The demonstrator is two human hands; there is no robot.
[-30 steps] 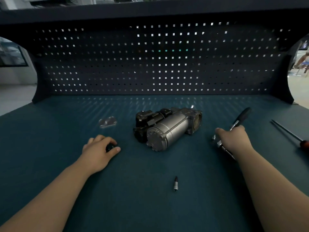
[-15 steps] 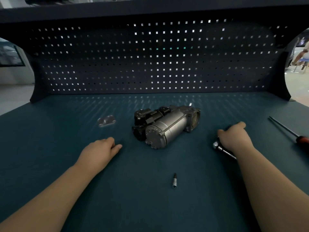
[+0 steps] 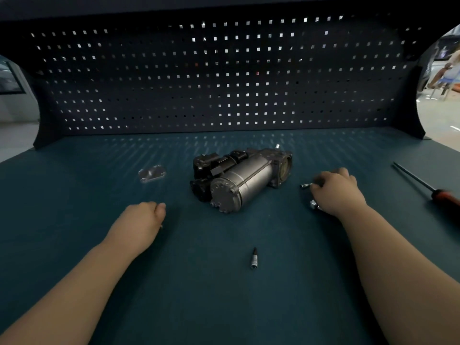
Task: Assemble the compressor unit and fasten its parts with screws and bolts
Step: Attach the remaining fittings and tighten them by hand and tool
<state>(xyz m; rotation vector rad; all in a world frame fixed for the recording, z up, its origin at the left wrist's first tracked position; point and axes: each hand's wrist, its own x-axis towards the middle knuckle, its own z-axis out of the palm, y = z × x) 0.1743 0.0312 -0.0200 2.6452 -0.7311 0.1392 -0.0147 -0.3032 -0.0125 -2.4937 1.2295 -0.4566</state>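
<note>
Lying centre of surface (image 3: 62,207): compressor (image 3: 241,180). Right grip (image 3: 336,190) pinches a bit (image 3: 305,186) just right of it; left grip (image 3: 139,222) curled, contents not tellable. Risk: bit may slip and roll off; right forearm (image 3: 398,282) may sweep the near spare bit (image 3: 254,258) away.

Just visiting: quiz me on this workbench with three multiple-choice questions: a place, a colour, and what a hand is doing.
1. Relative to the compressor, the small metal plate lies: A) on top B) left C) right
2. The screwdriver handle is: A) yellow B) blue C) red
3. The right hand: A) lies flat B) pinches a metal bit C) grips the screwdriver
Answers: 1 B, it lies apart on the compressor's left; 2 C, red shows near the right edge; 3 B, the bit sticks out from its fingers.
</note>
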